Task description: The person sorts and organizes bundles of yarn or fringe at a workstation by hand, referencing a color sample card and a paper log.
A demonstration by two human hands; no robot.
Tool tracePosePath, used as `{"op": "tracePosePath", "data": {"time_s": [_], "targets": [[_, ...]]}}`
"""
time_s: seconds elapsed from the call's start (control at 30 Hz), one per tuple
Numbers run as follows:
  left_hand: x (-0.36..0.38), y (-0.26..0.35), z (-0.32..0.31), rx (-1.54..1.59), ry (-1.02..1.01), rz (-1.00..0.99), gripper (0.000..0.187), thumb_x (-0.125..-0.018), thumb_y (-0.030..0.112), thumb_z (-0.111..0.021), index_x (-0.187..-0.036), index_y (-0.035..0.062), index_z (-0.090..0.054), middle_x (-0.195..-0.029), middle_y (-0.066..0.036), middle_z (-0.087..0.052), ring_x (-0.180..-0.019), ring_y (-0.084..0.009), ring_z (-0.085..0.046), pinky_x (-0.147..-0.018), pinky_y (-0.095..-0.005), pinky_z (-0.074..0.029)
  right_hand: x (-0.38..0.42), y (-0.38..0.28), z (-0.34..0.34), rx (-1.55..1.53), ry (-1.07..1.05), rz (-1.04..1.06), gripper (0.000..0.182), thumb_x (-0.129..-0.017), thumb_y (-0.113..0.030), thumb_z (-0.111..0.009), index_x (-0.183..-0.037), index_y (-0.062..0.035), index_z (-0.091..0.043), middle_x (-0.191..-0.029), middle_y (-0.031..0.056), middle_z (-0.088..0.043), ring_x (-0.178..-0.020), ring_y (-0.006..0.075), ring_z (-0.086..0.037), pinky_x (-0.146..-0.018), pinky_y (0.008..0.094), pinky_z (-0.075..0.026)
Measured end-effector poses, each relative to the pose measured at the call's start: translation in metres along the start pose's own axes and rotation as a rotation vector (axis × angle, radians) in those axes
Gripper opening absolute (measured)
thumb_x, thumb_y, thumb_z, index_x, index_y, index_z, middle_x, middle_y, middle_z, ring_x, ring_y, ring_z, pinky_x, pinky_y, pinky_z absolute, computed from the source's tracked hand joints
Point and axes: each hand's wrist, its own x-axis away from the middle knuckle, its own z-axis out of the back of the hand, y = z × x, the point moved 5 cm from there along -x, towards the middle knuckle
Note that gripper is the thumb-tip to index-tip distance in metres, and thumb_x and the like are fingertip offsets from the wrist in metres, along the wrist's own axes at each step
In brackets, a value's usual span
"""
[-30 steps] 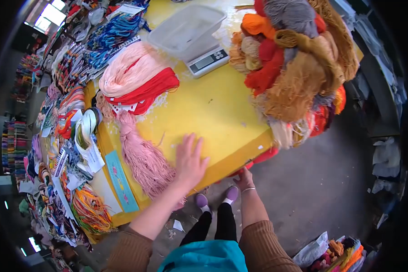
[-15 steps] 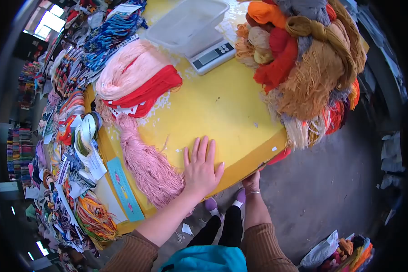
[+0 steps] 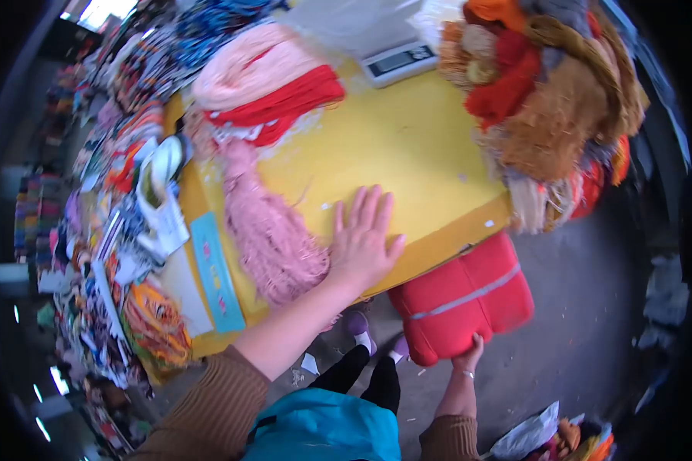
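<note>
Head view. The left hand (image 3: pixel 361 247), grip released, lies flat on the yellow worktop (image 3: pixel 407 142) — fingers spread, just beside the pink yarn (image 3: pixel 273 230). The right hand (image 3: pixel 467 355) grasps the lower edge of a grey-striped red cushion (image 3: pixel 447 330) — positioned at the worktop's near edge, above the floor (image 3: pixel 592 269).

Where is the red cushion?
Right of centre in the head view, the red cushion sticks out past the near edge of the yellow table, touching the right hand.
</note>
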Motion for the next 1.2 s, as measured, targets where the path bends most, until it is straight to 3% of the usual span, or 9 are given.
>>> {"op": "tracePosePath", "data": {"time_s": [0.33,0.4,0.43,0.53,0.6,0.77,0.93,1.03,1.2], "targets": [[0.005,-0.004,0.001,0.05,0.081,-0.009,0.07,-0.087,0.039,-0.059,-0.143,0.0033,-0.037,-0.151,-0.018,-0.031,-0.142,-0.0334,-0.025,-0.114,-0.0551,-0.019,0.056,-0.019,0.101,0.079,0.034,-0.113,0.059,-0.074,-0.036,-0.064,-0.126,-0.0102,-0.053,-0.126,0.008,-0.057,-0.121,0.0307,-0.051,-0.102,0.0496,-0.04],[0.005,-0.006,0.004,0.125,-0.033,-0.008,0.073,-0.089,0.04,-0.057,-0.147,0.0027,-0.033,-0.155,-0.018,-0.026,-0.146,-0.0325,-0.019,-0.117,-0.0528,-0.016,0.042,-0.021,0.155,0.261,0.374,-0.176,0.059,-0.075,-0.043,-0.064,-0.123,-0.0103,-0.055,-0.121,0.0059,-0.06,-0.113,0.0286,-0.056,-0.096,0.0447,-0.046],[0.005,-0.006,0.012,0.165,-0.074,-0.008,0.069,-0.089,0.037,-0.057,-0.144,0.0015,-0.036,-0.152,-0.018,-0.031,-0.143,-0.0342,-0.024,-0.116,-0.0505,-0.02,0.07,-0.034,0.129,0.59,0.653,-0.063,0.055,-0.079,-0.041,-0.064,-0.12,-0.0049,-0.055,-0.114,0.0084,-0.062,-0.101,0.027,-0.06,-0.086,0.0397,-0.05],[0.02,-0.024,0.055,0.651,-0.066,0.067,0.063,-0.087,0.031,-0.06,-0.138,0.0006,-0.041,-0.146,-0.02,-0.038,-0.138,-0.0365,-0.033,-0.114,-0.0485,-0.027,0.086,-0.054,0.052,0.745,0.503,0.43,0.04,-0.088,-0.018,-0.057,-0.119,0.0069,-0.052,-0.117,0.019,-0.059,-0.104,0.0293,-0.058,-0.091,0.0417,-0.047],[0.055,-0.048,0.105,0.435,0.205,0.071,0.058,-0.082,0.021,-0.065,-0.132,-0.0003,-0.045,-0.137,-0.021,-0.045,-0.131,-0.0381,-0.039,-0.11,-0.0485,-0.031,0.1,-0.061,-0.023,1.056,0.476,0.613,0.04,-0.09,-0.015,-0.054,-0.123,0.0074,-0.052,-0.119,0.0191,-0.058,-0.109,0.0282,-0.056,-0.096,0.039,-0.044],[0.198,-0.185,0.099,0.117,0.559,0.726,0.066,-0.077,0.02,-0.072,-0.133,0.0016,-0.043,-0.13,-0.021,-0.048,-0.124,-0.0404,-0.043,-0.102,-0.0506,-0.036,0.148,-0.011,-0.239,1.078,-0.261,0.913,0.037,-0.091,-0.006,-0.057,-0.126,0.0039,-0.052,-0.119,0.0143,-0.06,-0.108,0.0219,-0.056,-0.094,0.0346,-0.045],[0.267,-0.246,0.107,0.241,0.324,1.322,0.07,-0.076,0.035,-0.076,-0.129,0.0025,-0.044,-0.127,-0.019,-0.049,-0.119,-0.0386,-0.046,-0.093,-0.0533,-0.043,0.205,0.085,-0.41,1.436,-0.63,1.008,0.044,-0.09,-0.014,-0.062,-0.129,0.0043,-0.051,-0.126,0.019,-0.057,-0.116,0.0306,-0.054,-0.1,0.0375,-0.042],[0.259,-0.251,0.112,0.257,0.246,1.354,0.071,-0.075,0.04,-0.078,-0.126,0.0035,-0.046,-0.122,-0.017,-0.051,-0.117,-0.0366,-0.047,-0.091,-0.0532,-0.044,0.234,0.164,-0.502,1.688,-0.848,1.25,0.058,-0.087,-0.028,-0.067,-0.132,0.0034,-0.048,-0.132,0.0251,-0.051,-0.121,0.0392,-0.05,-0.103,0.0439,-0.039],[0.243,-0.251,0.105,0.281,0.095,1.401,0.067,-0.069,0.041,-0.081,-0.117,0.0064,-0.051,-0.117,-0.015,-0.053,-0.115,-0.0336,-0.049,-0.089,-0.0505,-0.046,0.238,0.219,-0.54,1.851,-0.828,1.187,0.088,-0.079,-0.03,-0.073,-0.146,0.0002,-0.024,-0.146,0.0268,-0.033,-0.131,0.0432,-0.039,-0.107,0.0461,-0.036]]}}
